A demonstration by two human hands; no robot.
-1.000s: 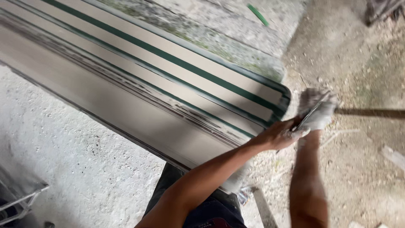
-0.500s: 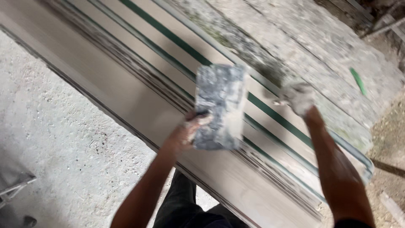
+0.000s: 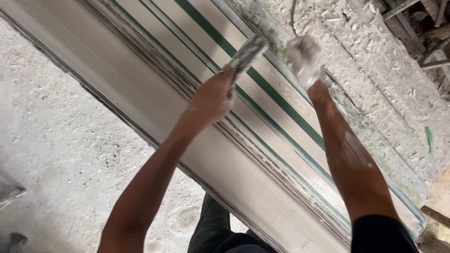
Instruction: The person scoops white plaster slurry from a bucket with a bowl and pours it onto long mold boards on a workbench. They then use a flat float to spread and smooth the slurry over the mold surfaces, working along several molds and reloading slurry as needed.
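My left hand (image 3: 211,98) grips a plaster-caked flat trowel (image 3: 247,52), its blade seen edge-on and tilted over a long moulded cornice strip (image 3: 140,89) with green stripes. My right hand (image 3: 304,61) is coated in white plaster and blurred; it is closed over a lump of plaster at the strip's far edge. Both forearms reach up across the strip, which runs diagonally from upper left to lower right.
A rough white plaster-speckled floor (image 3: 56,140) lies to the left. Beyond the strip is a debris-covered slab (image 3: 375,70) with a small green stick (image 3: 429,139). Metal frame parts (image 3: 422,28) stand at the top right. My dark trouser leg (image 3: 215,225) shows below.
Both hands have moved left along the strip from its end. The trowel, seen flat-faced half a second ago, is now turned edge-on, and the right hand has risen to the far edge.
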